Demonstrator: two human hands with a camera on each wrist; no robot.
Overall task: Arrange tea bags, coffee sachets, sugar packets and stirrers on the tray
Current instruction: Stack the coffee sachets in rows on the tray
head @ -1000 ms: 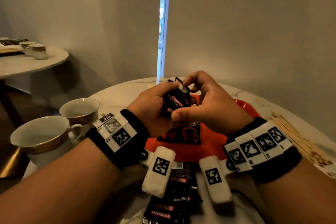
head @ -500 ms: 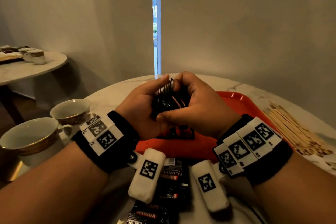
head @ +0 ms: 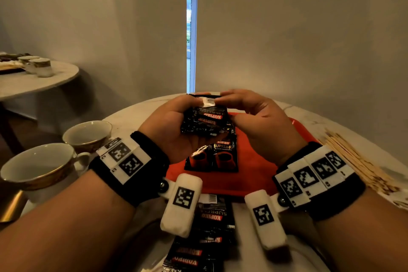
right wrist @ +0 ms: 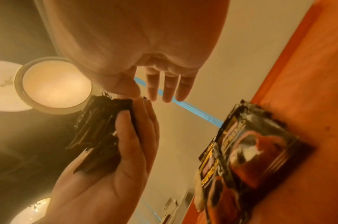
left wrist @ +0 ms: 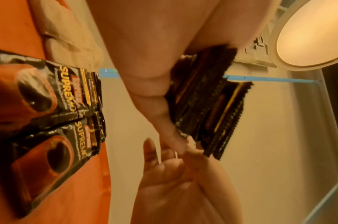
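Observation:
A stack of black coffee sachets [head: 204, 120] hangs above the red tray [head: 260, 161]. My left hand [head: 187, 112] cradles the stack from the left and below, fingers curled round its far edge. My right hand [head: 229, 108] pinches its top right edge between fingertips and thumb. Two more sachets [head: 213, 157] lie face up side by side on the tray, under the hands. The left wrist view shows the stack [left wrist: 208, 103] edge-on and the tray pair [left wrist: 49, 106]. In the right wrist view the left palm holds the stack [right wrist: 99, 128]. Wooden stirrers [head: 357, 161] lie right of the tray.
Several more coffee sachets [head: 207, 238] lie on the marble table in front of the tray. Two gold-rimmed cups [head: 37, 165] [head: 88, 132] stand at the left. A side table [head: 33, 81] with small jars is at the far left. A wall is close behind.
The stack has turned from edge-up to lying flatter, its printed face toward me. Both hands have shifted their hold on it, and the two sachets on the tray are now uncovered.

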